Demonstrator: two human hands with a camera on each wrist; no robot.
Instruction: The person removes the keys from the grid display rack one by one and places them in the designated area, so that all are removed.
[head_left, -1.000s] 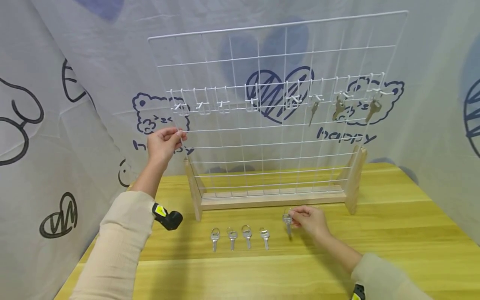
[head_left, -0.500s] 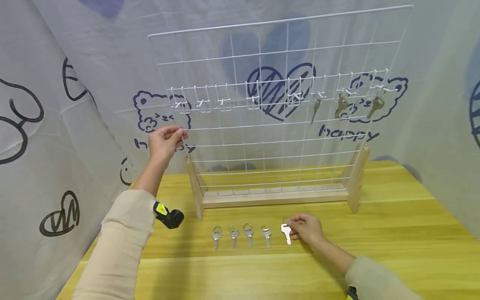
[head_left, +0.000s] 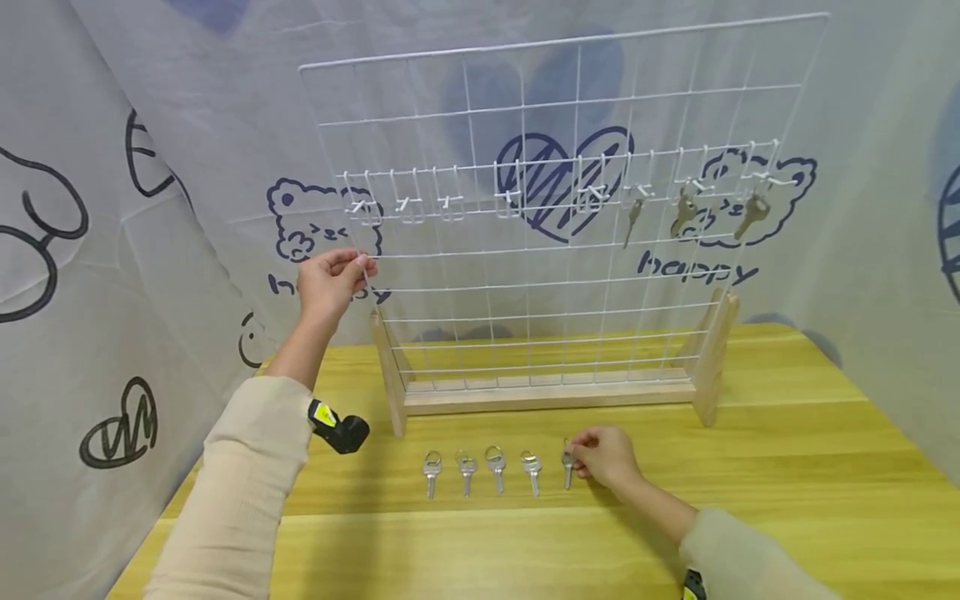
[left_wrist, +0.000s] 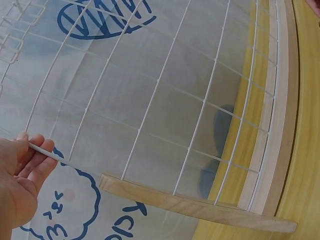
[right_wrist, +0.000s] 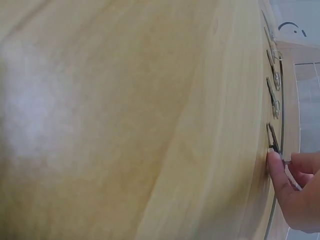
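My left hand point(head_left: 330, 283) pinches the left side wire of a white wire grid point(head_left: 487, 290); the left wrist view shows thumb and fingers on that wire. Down at the table, my right hand point(head_left: 606, 457) holds a silver key point(head_left: 567, 471) by its ring end, blade toward me. In the right wrist view this key point(right_wrist: 273, 137) is tilted close to the tabletop; whether it touches cannot be told. Left of it several silver keys with rings, one of them the nearest key point(head_left: 532, 473), lie in a row. White hooks point(head_left: 507, 202) line the grid, and keys point(head_left: 684, 212) hang from the right-hand ones.
The grid stands in a wooden base point(head_left: 547, 398) with a slanted support point(head_left: 716, 358) at each end. Yellow wood-grain tabletop point(head_left: 450, 550) lies below. A pale curtain point(head_left: 187, 250) with blue and black drawings hangs behind and at the sides.
My right hand has lowered the key and shifted it slightly left, toward the row's right end; the key has turned in the fingers. My left hand keeps its grip on the grid.
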